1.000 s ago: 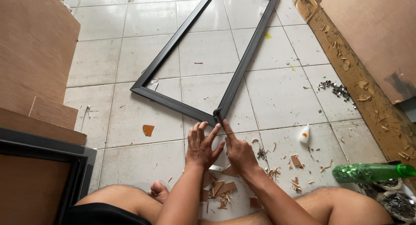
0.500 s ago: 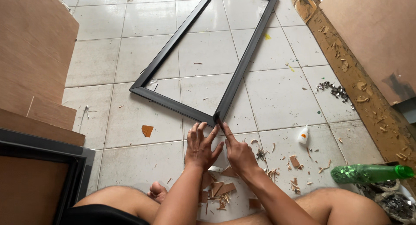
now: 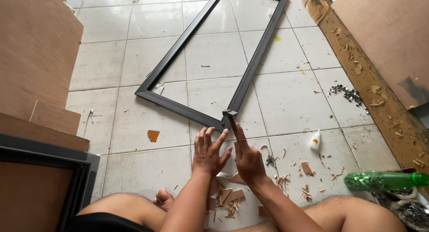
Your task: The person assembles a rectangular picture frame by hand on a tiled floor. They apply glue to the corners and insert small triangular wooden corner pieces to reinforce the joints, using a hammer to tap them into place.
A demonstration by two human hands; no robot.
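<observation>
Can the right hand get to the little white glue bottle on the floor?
Probably yes. The right hand is at the corner of the black frame, and the glue bottle stands on the tiles to its right. Only small wood scraps lie nearby; nothing blocks the way.

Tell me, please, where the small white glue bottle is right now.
In the head view, the small white glue bottle lies on the tiled floor, to the right of the right hand and up-left of the green bottle.
</observation>
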